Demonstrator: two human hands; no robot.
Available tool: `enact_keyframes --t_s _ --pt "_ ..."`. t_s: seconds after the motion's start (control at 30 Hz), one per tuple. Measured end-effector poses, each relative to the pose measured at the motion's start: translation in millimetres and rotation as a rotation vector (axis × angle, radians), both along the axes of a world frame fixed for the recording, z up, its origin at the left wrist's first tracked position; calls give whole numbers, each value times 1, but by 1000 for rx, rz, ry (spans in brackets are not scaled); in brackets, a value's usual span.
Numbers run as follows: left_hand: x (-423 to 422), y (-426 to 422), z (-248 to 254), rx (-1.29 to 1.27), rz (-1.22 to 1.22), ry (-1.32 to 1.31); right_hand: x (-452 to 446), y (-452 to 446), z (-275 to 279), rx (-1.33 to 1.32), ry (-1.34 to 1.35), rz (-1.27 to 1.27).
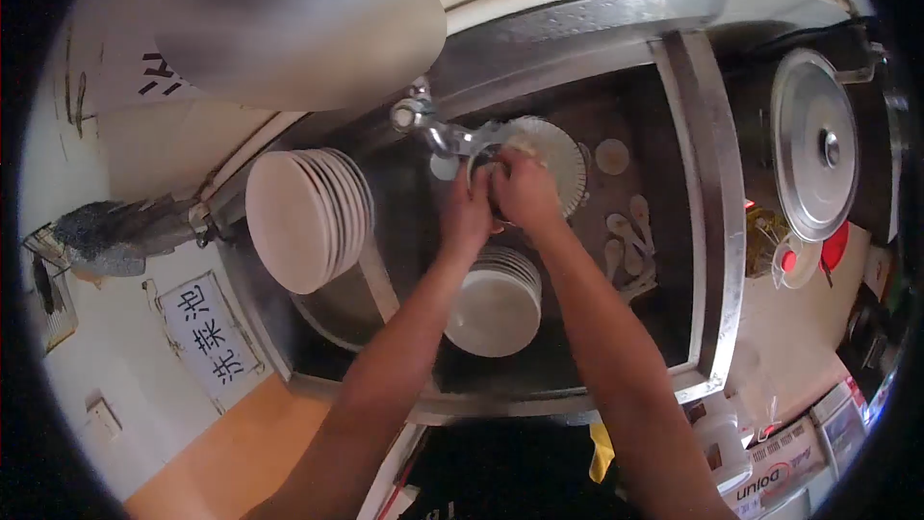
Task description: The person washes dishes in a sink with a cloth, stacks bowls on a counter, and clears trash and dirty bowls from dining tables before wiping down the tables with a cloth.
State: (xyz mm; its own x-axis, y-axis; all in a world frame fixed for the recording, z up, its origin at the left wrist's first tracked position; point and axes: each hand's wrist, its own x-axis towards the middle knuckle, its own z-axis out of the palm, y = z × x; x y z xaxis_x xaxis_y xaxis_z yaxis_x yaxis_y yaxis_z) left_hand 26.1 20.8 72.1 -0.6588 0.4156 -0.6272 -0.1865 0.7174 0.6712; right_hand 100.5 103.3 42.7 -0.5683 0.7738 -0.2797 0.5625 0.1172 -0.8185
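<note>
Under the metal faucet in the sink, my left hand is closed on the rim of a small bowl. My right hand is closed beside it and touches the bowl; a pale cloth-like thing shows at its fingertips, too small to make out. Behind my right hand lies a white plate with a ridged edge, partly covered by the hand. A stack of white bowls stands between my forearms, just below my hands.
A stack of white plates leans at the sink's left. Several white spoons and a small round dish lie at the right. Beyond the sink's metal rim are a pot lid and a bottle with a red cap.
</note>
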Motion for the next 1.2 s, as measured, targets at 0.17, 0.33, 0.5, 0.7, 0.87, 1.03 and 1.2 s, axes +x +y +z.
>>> enact_keyframes --t_s 0.17,0.33,0.5,0.7,0.87,1.03,1.2 --pt "-33 -20 -18 94 -1 -57 16 -11 10 17 -46 427" --pt "-20 -10 -23 53 -35 49 -14 9 13 283 -266 292" --pt "-18 -18 -58 433 193 -251 4 -11 51 125 -227 495" --pt "9 -16 -52 531 515 -537 63 -41 51 299 57 52" --pt "52 -2 -14 602 427 -264 26 -22 2 -266 76 -506" --pt "-32 -26 -16 304 -258 -3 37 39 -26 89 155 172" --pt "4 -24 -58 455 339 -102 -1 -36 -22 -173 55 -636"
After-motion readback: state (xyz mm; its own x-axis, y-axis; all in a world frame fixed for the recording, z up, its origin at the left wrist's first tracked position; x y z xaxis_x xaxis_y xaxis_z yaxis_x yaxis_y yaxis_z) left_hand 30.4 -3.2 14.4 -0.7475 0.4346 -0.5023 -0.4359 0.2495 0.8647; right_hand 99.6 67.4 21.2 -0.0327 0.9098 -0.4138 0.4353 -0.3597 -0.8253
